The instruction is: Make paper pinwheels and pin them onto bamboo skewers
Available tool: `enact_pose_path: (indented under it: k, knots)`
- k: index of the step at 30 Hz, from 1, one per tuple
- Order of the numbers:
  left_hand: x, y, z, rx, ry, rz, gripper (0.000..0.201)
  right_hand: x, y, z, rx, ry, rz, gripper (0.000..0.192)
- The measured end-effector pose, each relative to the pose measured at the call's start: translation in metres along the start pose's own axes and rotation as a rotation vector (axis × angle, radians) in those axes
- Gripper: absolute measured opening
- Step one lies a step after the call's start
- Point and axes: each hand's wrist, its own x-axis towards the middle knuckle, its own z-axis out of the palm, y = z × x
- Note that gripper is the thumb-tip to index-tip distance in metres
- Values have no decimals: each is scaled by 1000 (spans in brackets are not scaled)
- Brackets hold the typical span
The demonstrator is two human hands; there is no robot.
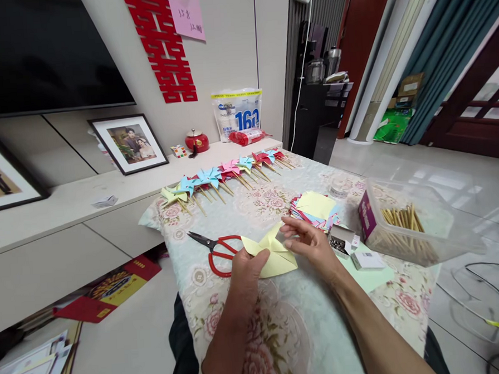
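Yellow paper (272, 254), partly folded into a pinwheel shape, sits between my two hands on the floral tablecloth (282, 330). My left hand (248, 271) pinches its near-left edge, fingers curled shut on the sheet with the thumb on top. My right hand (308, 241) lies loosely bent over the right side, fingertips pressing a folded flap toward the centre. The sheet lies nearly flat; its long axis runs left to right between my hands, with one pointed corner aimed left toward the red scissors (219, 250) just beyond my left hand. Past my right hand rests a stack of coloured paper squares (315, 208), then a clear box of wooden sticks (406, 229). Farther ahead stands a row of finished pinwheels (224, 174).
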Motion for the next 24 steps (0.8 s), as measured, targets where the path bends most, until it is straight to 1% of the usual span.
enact_pose_path:
  k: [2, 5, 7, 9, 12, 15, 19, 24]
  knots:
    - [0, 1, -3, -28, -10, -10, 38, -1, -2, -4, -51, -43, -51, 40]
    - [0, 4, -6, -43, -20, -18, 35, -4, -5, -7, -139, -193, -112, 23]
    - [-1, 5, -7, -49, -18, -26, 33, -5, -5, -7, -190, -276, -111, 21]
    - [-2, 7, -8, -52, -19, -39, 32, -6, -3, -6, -229, -322, -92, 21]
    - [-3, 9, -9, -36, -24, -65, 33, -5, -2, -5, -278, -340, -77, 23]
    - [-4, 10, -10, -20, -32, -82, 32, -5, -4, -3, -308, -341, -98, 25]
    - [-5, 12, -10, -13, -51, -80, 28, -6, -7, -2, -332, -371, -142, 20]
    - [-5, 11, -9, 16, -27, -56, 24, -7, -7, -3, -340, -393, -171, 17]
